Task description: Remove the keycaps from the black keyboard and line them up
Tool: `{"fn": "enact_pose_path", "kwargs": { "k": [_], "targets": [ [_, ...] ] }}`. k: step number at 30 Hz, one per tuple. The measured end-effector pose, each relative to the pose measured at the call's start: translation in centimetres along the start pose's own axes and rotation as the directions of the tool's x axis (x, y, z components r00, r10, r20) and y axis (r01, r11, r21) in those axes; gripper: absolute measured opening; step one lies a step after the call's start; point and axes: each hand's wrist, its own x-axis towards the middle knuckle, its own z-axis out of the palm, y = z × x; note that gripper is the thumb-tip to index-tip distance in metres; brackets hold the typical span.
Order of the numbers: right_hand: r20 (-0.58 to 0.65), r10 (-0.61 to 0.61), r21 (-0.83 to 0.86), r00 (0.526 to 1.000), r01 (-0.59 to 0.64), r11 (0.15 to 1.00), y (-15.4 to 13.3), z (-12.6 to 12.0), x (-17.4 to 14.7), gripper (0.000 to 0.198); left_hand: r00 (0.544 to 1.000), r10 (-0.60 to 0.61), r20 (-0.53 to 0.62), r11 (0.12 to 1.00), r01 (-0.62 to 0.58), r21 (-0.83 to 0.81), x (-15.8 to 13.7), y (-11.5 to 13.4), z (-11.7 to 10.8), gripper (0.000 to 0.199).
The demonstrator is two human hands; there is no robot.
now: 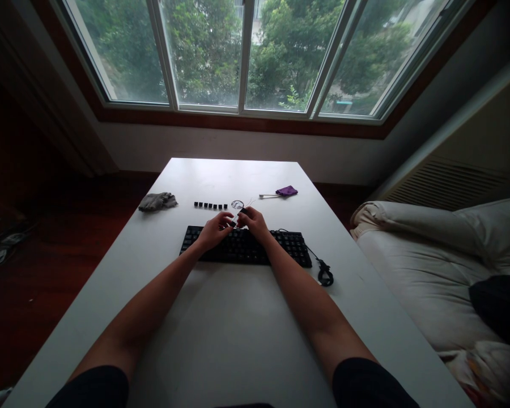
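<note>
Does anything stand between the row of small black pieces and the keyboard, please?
Partly yes: in this view, the left hand over the keyboard stands in front of the right part of the row of small black pieces. Before the row's left end, only bare white table shows.

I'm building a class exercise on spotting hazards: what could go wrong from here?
The left hand is near the row of small black pieces; a brush might scatter them. A small dark part at the right hand, too small to identify, could slip onto the keyboard. The bundled cable beside the keyboard might snag if that shifts.
</note>
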Motion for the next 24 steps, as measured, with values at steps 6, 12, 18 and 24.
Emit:
{"fn": "enact_pose_path", "kwargs": {
  "k": [6, 12, 18, 24],
  "targets": [
    [0.042, -0.007, -0.018, 0.999, 0.007, 1.000, 0.3, -0.2, 0.1, 0.038, 0.987, 0.161, 0.029, 0.965, -0.163, 0.207, -0.2, 0.4, 0.1, 0.028],
    [0.060, -0.013, -0.033, 0.998, 0.015, 0.999, 0.9, -0.3, 0.4, 0.034, 0.968, 0.245, 0.052, 0.907, -0.248, 0.339, -0.3, 0.3, 0.1, 0.023],
    [0.061, -0.009, -0.028, 0.998, 0.011, 1.000, 0.6, -0.4, 0.2, 0.034, 0.934, 0.353, 0.061, 0.863, -0.350, 0.365, -0.2, 0.5, 0.2, 0.023],
    [0.070, -0.011, -0.058, 0.998, 0.015, 0.998, 1.0, -0.6, 0.4, 0.033, 0.929, 0.367, 0.036, 0.835, -0.347, 0.427, -0.1, -0.1, 0.5, 0.025]
  ]
}}
